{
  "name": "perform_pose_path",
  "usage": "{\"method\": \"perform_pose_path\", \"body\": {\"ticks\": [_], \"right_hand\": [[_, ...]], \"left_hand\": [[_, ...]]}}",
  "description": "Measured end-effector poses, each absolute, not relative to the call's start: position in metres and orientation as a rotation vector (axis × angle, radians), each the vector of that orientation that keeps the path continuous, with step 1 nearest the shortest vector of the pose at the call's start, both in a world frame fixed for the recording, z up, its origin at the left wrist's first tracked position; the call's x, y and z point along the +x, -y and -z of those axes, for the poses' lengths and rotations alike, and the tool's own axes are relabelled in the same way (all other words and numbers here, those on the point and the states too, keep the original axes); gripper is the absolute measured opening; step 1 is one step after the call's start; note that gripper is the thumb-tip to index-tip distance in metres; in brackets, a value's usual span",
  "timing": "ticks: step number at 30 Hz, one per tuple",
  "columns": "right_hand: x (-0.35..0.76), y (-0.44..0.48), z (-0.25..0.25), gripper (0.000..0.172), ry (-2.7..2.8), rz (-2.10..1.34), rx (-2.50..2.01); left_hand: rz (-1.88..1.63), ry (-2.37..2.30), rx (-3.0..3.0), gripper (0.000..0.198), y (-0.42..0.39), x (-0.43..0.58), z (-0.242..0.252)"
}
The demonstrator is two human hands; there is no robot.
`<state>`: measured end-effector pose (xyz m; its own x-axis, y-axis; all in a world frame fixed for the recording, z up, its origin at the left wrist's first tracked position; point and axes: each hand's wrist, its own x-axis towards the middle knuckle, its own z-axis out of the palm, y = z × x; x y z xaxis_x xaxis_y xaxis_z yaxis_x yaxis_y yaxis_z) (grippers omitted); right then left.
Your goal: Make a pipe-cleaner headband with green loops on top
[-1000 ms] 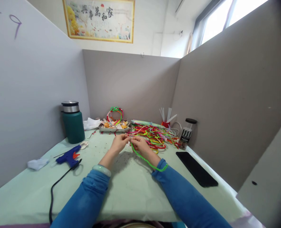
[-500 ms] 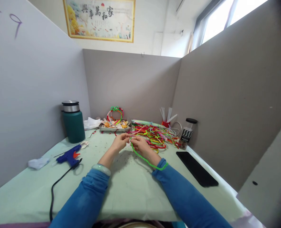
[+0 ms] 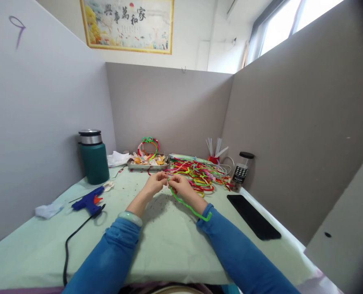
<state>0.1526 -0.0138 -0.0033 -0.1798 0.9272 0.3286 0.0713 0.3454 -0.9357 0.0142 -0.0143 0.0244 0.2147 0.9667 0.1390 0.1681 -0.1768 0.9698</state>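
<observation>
My left hand (image 3: 155,184) and my right hand (image 3: 180,187) meet over the middle of the pale green table (image 3: 169,241), fingertips pinched together. Between them they hold a green pipe cleaner (image 3: 187,207) that curves down from the fingers along my right forearm to the blue sleeve. A thin pinkish strand seems to sit at the pinch too, too small to make out. Just behind my hands lies a tangled pile of coloured pipe cleaners (image 3: 201,175).
A blue glue gun (image 3: 88,201) with a black cord lies at the left, near a white cloth (image 3: 48,210). A green flask (image 3: 93,157) stands at the back left, a metal tray of scraps (image 3: 147,162) behind, a dark-lidded jar (image 3: 239,171) and black phone (image 3: 253,216) right. Partition walls enclose three sides.
The green pipe cleaner's lower loop has shifted slightly toward my hands. Both hands stay pinched together in nearly the same spot.
</observation>
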Motion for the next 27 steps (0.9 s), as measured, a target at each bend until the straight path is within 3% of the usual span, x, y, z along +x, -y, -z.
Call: {"method": "perform_pose_path", "body": {"ticks": [27], "right_hand": [[0.155, 0.015, 0.002, 0.010, 1.550, -1.047, -0.936]], "left_hand": [[-1.154, -1.175, 1.705, 0.028, 0.003, 0.012, -0.014]]}}
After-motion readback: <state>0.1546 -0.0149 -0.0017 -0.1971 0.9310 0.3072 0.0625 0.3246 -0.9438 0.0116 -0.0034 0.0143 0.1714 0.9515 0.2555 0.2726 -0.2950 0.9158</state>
